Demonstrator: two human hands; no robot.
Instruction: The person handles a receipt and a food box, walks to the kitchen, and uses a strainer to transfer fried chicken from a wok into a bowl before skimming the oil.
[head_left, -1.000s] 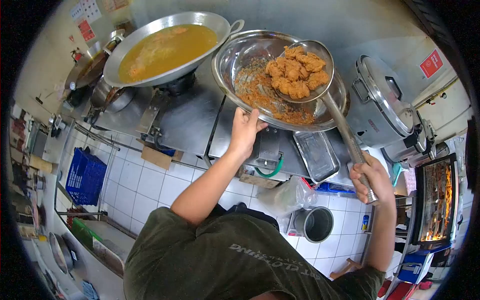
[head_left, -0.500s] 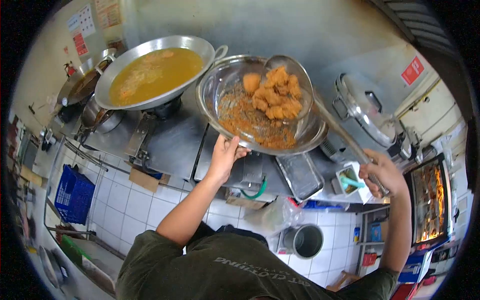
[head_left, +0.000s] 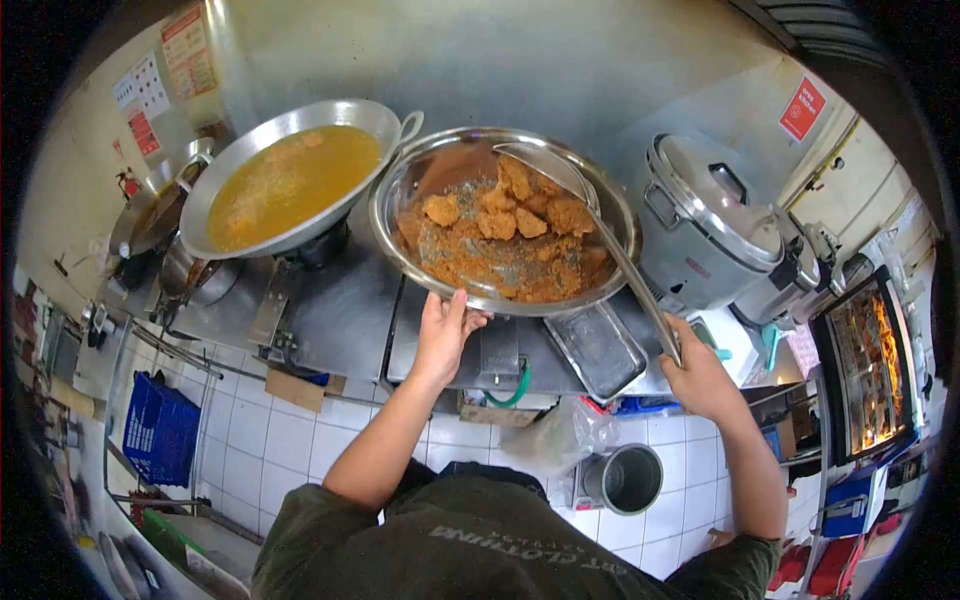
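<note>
The steel counter [head_left: 350, 325] is bearing a burner [head_left: 325, 247], a shallow tray [head_left: 597, 350] and a large grey cooker [head_left: 700, 262], while the tiled floor [head_left: 458, 430] is holding a bucket [head_left: 623, 478].

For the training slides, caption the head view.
Left hand steadies a steel bowl of fried pieces; right hand holds a long-handled skimmer.

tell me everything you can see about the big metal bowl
The bowl is wide, round and shiny, like steel, with a rolled rim. Browned fried pieces and loose crumbs lie inside. The left hand grips its near rim, and a long-handled ladle reaches in from the right. It sits right of the oil-filled wok.
</note>
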